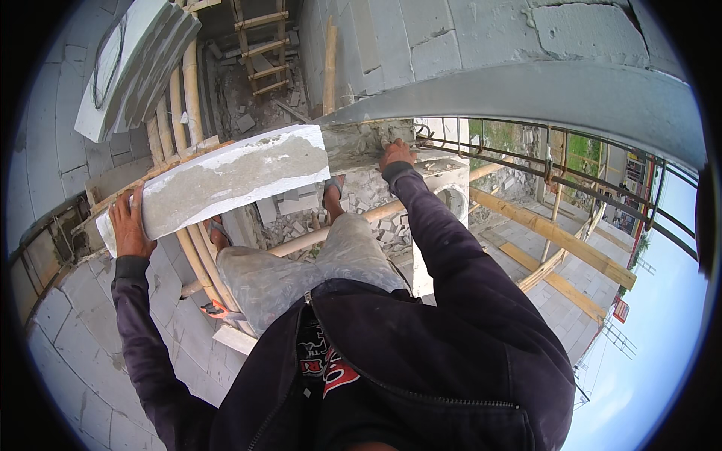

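Note:
A long pale block (233, 177), white with grey mortar smeared along its face, lies across in front of me. My left hand (133, 225) is closed round its left end, fingers over the far edge and thumb on the near side. At the block's right end, a rough mortar-covered ledge (357, 143) continues the line. My right hand (397, 154) is at that ledge, apart from the block, with its fingers curled and bunched against the mortar. Whatever is under those fingers is hidden.
Bamboo poles (192, 98) stand at left, beside a tilted mortared slab (135, 68). A wooden ladder (263, 45) is beyond. A grey metal beam (526, 94) and rebar cage (549, 161) extend right, above wooden planks (556, 237). An orange-handled saw (216, 310) is low left. Rubble (301, 225) lies below.

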`<action>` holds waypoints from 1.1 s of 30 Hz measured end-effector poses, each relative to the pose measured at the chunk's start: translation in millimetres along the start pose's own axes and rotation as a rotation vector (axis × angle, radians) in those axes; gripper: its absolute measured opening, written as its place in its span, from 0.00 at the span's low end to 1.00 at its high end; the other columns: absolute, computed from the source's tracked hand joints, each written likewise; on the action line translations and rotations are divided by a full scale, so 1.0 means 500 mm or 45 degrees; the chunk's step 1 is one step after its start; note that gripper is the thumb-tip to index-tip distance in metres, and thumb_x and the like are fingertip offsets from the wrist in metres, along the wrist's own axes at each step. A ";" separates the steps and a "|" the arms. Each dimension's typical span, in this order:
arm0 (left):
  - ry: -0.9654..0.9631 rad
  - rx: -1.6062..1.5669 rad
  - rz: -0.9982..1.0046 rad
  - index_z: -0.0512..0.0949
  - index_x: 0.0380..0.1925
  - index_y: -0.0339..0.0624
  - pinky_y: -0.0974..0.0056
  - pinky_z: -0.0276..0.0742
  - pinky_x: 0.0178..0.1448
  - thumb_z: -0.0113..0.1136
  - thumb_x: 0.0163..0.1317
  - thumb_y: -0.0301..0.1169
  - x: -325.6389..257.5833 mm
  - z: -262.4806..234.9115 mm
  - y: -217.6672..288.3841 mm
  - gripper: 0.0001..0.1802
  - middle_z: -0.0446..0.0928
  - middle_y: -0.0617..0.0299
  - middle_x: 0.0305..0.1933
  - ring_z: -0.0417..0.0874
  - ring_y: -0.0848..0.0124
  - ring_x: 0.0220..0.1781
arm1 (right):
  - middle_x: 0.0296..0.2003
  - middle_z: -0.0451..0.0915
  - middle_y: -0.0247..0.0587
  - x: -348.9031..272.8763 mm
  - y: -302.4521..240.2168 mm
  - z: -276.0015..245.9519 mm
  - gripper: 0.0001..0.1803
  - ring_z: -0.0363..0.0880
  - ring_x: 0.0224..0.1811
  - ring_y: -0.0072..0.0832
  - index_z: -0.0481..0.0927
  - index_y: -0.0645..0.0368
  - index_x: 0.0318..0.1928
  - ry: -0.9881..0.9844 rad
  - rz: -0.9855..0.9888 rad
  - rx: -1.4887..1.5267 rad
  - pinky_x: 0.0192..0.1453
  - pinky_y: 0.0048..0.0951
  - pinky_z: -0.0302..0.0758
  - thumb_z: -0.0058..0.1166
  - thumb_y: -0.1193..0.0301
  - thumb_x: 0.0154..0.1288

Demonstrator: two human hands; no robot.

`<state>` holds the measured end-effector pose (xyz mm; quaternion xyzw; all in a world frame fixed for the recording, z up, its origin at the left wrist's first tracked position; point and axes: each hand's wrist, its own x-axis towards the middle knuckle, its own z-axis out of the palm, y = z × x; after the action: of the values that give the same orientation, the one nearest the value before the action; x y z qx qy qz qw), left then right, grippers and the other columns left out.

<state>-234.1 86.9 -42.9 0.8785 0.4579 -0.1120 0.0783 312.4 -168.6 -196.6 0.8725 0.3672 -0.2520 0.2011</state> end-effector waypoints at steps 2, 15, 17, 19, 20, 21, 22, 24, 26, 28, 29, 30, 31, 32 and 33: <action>-0.011 0.001 -0.002 0.57 0.74 0.59 0.40 0.52 0.79 0.77 0.22 0.17 0.000 -0.002 0.001 0.69 0.62 0.51 0.66 0.62 0.47 0.72 | 0.61 0.73 0.37 -0.001 -0.002 -0.001 0.20 0.68 0.67 0.40 0.80 0.40 0.58 0.002 0.016 0.017 0.64 0.54 0.64 0.50 0.67 0.66; -0.025 0.029 -0.004 0.57 0.73 0.58 0.40 0.54 0.78 0.79 0.18 0.17 0.002 -0.008 0.006 0.72 0.63 0.53 0.66 0.64 0.48 0.70 | 0.51 0.81 0.49 0.063 -0.004 -0.003 0.23 0.80 0.56 0.45 0.83 0.57 0.49 0.139 0.213 0.362 0.61 0.47 0.72 0.60 0.53 0.62; 0.012 0.030 0.032 0.57 0.73 0.58 0.40 0.54 0.78 0.79 0.18 0.17 0.001 -0.004 0.001 0.72 0.63 0.53 0.66 0.64 0.48 0.70 | 0.50 0.82 0.50 0.068 -0.016 -0.002 0.25 0.81 0.56 0.46 0.84 0.59 0.48 0.187 0.269 0.349 0.61 0.45 0.74 0.63 0.52 0.60; 0.026 0.030 0.046 0.57 0.73 0.58 0.40 0.54 0.78 0.79 0.19 0.17 -0.001 -0.001 -0.002 0.72 0.63 0.53 0.65 0.64 0.48 0.70 | 0.49 0.84 0.51 0.074 -0.019 0.001 0.27 0.82 0.55 0.48 0.84 0.60 0.47 0.216 0.322 0.381 0.61 0.42 0.76 0.67 0.51 0.57; 0.022 0.030 0.042 0.57 0.73 0.58 0.40 0.54 0.78 0.79 0.19 0.17 0.000 -0.001 -0.002 0.72 0.63 0.53 0.65 0.64 0.48 0.70 | 0.49 0.84 0.52 0.074 -0.018 0.001 0.27 0.82 0.54 0.48 0.84 0.61 0.47 0.208 0.306 0.396 0.61 0.42 0.77 0.67 0.51 0.57; 0.017 0.030 0.039 0.57 0.73 0.58 0.40 0.53 0.78 0.79 0.19 0.17 0.000 -0.001 -0.002 0.72 0.63 0.53 0.65 0.64 0.48 0.70 | 0.49 0.84 0.53 0.074 -0.018 0.001 0.28 0.82 0.54 0.49 0.84 0.61 0.48 0.200 0.291 0.411 0.60 0.42 0.77 0.67 0.51 0.56; 0.004 0.022 0.029 0.57 0.73 0.58 0.40 0.54 0.78 0.79 0.19 0.17 0.001 -0.004 0.000 0.71 0.63 0.53 0.65 0.64 0.48 0.70 | 0.49 0.84 0.54 0.072 -0.018 -0.006 0.29 0.82 0.54 0.49 0.84 0.62 0.48 0.193 0.276 0.425 0.60 0.42 0.77 0.68 0.50 0.56; -0.022 0.007 0.011 0.57 0.73 0.58 0.40 0.54 0.78 0.78 0.19 0.17 0.002 -0.011 0.006 0.71 0.63 0.53 0.65 0.64 0.48 0.70 | 0.47 0.84 0.57 0.062 -0.025 -0.015 0.30 0.83 0.53 0.49 0.84 0.64 0.47 0.209 0.285 0.439 0.59 0.42 0.77 0.70 0.51 0.53; -0.012 0.008 0.019 0.57 0.73 0.58 0.40 0.54 0.78 0.78 0.19 0.17 0.003 -0.012 0.006 0.71 0.63 0.53 0.65 0.65 0.48 0.70 | 0.48 0.83 0.56 0.065 -0.022 -0.020 0.30 0.82 0.54 0.49 0.84 0.64 0.47 0.191 0.310 0.449 0.59 0.43 0.77 0.69 0.51 0.53; 0.000 0.004 0.027 0.57 0.73 0.58 0.40 0.54 0.78 0.78 0.20 0.16 0.004 -0.010 0.004 0.71 0.63 0.53 0.65 0.65 0.48 0.69 | 0.51 0.82 0.52 0.081 -0.001 -0.014 0.29 0.81 0.55 0.47 0.83 0.62 0.48 0.132 0.352 0.452 0.59 0.45 0.76 0.66 0.51 0.55; -0.006 0.001 0.028 0.57 0.73 0.58 0.40 0.54 0.78 0.77 0.20 0.16 -0.002 -0.010 0.003 0.71 0.63 0.52 0.65 0.65 0.48 0.69 | 0.51 0.82 0.53 0.073 0.016 -0.023 0.29 0.82 0.55 0.47 0.83 0.63 0.47 0.126 0.258 0.404 0.59 0.44 0.76 0.67 0.51 0.53; -0.013 -0.002 0.029 0.57 0.74 0.58 0.41 0.54 0.78 0.77 0.20 0.16 -0.008 -0.011 0.001 0.71 0.63 0.52 0.65 0.65 0.48 0.69 | 0.51 0.82 0.54 0.066 0.039 -0.039 0.30 0.82 0.54 0.48 0.83 0.64 0.47 0.119 0.163 0.356 0.59 0.44 0.77 0.68 0.52 0.52; -0.008 -0.005 0.030 0.57 0.74 0.58 0.41 0.54 0.78 0.77 0.20 0.16 -0.010 -0.011 0.002 0.71 0.63 0.52 0.65 0.65 0.48 0.69 | 0.50 0.83 0.56 0.066 0.054 -0.054 0.31 0.82 0.53 0.48 0.83 0.65 0.46 0.170 0.203 0.605 0.58 0.43 0.77 0.68 0.52 0.49; -0.004 -0.008 0.030 0.57 0.74 0.58 0.41 0.54 0.78 0.77 0.20 0.16 -0.013 -0.012 0.002 0.71 0.63 0.52 0.65 0.65 0.48 0.69 | 0.49 0.84 0.57 0.067 0.066 -0.066 0.33 0.83 0.52 0.48 0.83 0.67 0.46 0.229 0.233 0.855 0.57 0.42 0.77 0.69 0.51 0.47; -0.001 -0.011 0.028 0.57 0.74 0.58 0.41 0.54 0.78 0.77 0.20 0.16 -0.017 -0.012 0.001 0.71 0.63 0.52 0.65 0.65 0.48 0.69 | 0.48 0.84 0.57 0.080 0.079 -0.057 0.33 0.83 0.52 0.48 0.84 0.67 0.45 0.197 0.229 0.870 0.57 0.42 0.77 0.70 0.52 0.46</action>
<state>-237.5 81.3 -34.7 0.8830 0.4488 -0.1096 0.0833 374.2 -157.6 -190.8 0.9346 0.1977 -0.2748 -0.1090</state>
